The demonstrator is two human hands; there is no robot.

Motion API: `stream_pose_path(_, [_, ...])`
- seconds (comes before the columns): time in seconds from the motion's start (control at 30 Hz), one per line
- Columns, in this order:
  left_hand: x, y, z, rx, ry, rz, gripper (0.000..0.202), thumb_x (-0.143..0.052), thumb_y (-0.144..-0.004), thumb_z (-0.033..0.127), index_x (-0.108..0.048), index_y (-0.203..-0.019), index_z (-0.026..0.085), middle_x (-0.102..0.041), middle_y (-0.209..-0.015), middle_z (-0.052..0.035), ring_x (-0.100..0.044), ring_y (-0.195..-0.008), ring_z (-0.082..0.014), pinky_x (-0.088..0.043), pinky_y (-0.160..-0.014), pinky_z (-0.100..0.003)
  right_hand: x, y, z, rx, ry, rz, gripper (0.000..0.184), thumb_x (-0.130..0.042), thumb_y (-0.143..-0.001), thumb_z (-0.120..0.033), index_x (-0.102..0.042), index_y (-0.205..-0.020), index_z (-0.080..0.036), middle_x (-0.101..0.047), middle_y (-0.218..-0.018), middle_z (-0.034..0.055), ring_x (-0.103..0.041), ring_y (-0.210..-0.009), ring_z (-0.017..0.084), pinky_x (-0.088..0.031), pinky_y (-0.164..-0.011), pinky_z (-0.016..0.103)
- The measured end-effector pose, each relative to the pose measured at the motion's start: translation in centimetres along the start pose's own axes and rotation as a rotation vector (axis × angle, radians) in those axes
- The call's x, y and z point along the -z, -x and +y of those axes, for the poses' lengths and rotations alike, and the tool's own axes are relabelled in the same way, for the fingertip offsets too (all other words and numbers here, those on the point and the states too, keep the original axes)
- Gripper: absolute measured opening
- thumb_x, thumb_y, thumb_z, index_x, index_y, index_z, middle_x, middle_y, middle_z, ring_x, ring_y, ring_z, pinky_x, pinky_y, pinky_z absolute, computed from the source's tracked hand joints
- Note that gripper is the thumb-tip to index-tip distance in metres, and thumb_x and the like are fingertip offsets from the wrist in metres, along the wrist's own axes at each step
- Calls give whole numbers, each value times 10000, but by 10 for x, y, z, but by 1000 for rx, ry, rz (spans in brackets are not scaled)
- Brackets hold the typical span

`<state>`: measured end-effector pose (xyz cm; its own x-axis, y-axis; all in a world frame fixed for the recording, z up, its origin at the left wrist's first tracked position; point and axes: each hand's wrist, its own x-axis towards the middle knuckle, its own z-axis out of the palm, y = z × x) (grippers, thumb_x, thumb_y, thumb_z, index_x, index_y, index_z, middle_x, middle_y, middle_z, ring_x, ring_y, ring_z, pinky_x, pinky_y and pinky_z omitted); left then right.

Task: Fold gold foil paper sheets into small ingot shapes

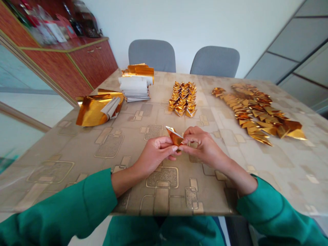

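Observation:
Between my hands, above the middle of the table, is a small folded piece of gold foil paper [175, 137] with a white edge along its top. My left hand [160, 150] pinches its lower left side, thumb pressed near the bottom corner. On the other side, my right hand [201, 143] grips its right corner between thumb and fingers. Both thumb tips nearly meet at the bottom of the piece. Beyond my hands stands a block of finished gold foil ingots [182, 98] set in rows.
At the left lie loose gold sheets [93, 111] and a stack of white-backed paper [134, 89]. Overlapping rows of folded gold pieces [253, 111] spread over the right of the patterned table [123, 191]. Two grey chairs [152, 54] stand behind, beside a wooden cabinet [94, 61].

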<state>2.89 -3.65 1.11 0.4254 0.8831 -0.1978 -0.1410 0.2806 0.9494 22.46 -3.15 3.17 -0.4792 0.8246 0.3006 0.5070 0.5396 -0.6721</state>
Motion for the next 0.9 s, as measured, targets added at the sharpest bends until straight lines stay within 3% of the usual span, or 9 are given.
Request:
stream_pose_path(0.13, [1, 0, -1, 42, 44, 18, 183, -778, -744, 283, -695, -830, 145, -742, -830, -71, -721, -754, -177, -539, -617, -228, -1, 0, 1, -2, -85, 2, 200, -662, -887, -348, -659, -746, -205, -631, -775, 24, -563, -758, 158, -410, -699, 300])
stream_pose_path(0.3, [3, 0, -2, 39, 100, 53, 190, -776, -757, 293, -713, -876, 159, -751, -922, -76, -729, -812, -181, -533, -647, -219, -10, 2, 5, -58, -214, 107, 246, -615, -911, -396, -646, -769, -197, -585, -727, 5, -525, -666, 122, -401, -606, 266])
stream_pose_path(0.5, [1, 1, 0, -9, 62, 50, 136, -749, -775, 265, -740, -848, 151, -749, -874, -75, -716, -764, -161, -526, -624, -208, -20, 6, 1, -372, -549, 131, 314, -752, -777, -432, -540, -796, -202, -594, -644, -42, -516, -464, 78, -394, -414, 214])
stream_pose_path(0.7, [4, 1, -2, -57, 71, 66, 163, -736, -799, 281, -750, -924, 176, -755, -948, -74, -723, -834, -175, -552, -685, -229, -16, 2, -1, -301, -700, 142, 247, -724, -804, -414, -611, -824, -195, -638, -756, -6, -598, -598, 100, -531, -571, 269])
stream_pose_path(0.9, [2, 2, 0, -99, 40, 70, 221, -722, -810, 336, -744, -940, 158, -745, -993, -83, -723, -825, -186, -575, -691, -257, -19, 2, 2, -276, -553, 210, 201, -710, -814, -349, -617, -770, -177, -606, -666, -19, -550, -529, 88, -452, -505, 243])
